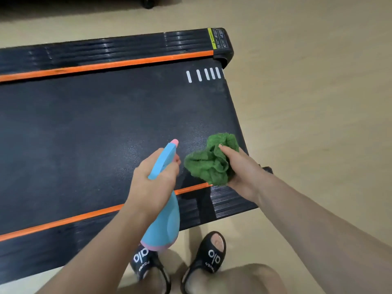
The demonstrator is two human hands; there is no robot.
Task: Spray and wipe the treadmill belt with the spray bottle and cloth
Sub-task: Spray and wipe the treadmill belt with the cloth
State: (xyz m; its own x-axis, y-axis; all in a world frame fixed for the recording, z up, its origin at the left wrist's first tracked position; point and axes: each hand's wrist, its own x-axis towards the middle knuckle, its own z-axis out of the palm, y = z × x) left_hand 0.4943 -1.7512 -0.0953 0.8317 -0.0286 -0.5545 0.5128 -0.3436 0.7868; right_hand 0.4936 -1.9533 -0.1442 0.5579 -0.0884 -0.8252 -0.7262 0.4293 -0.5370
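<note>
The treadmill belt (95, 134) lies flat, dark and textured. The left hand (154, 179) wraps the neck of the blue spray bottle (163, 209), nozzle over the belt; rigid plastic, likely light, best held there. The right hand (239, 166) pinches a bunched green cloth (210, 160) just above the belt edge; soft, compressible.

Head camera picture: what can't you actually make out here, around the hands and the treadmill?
- Spray bottle trigger: hidden by the left hand.
- Treadmill belt: its left stretch is cut off by the frame edge.
- Warning label: print too small to read.
- Green cloth: right hand covers part.
</note>
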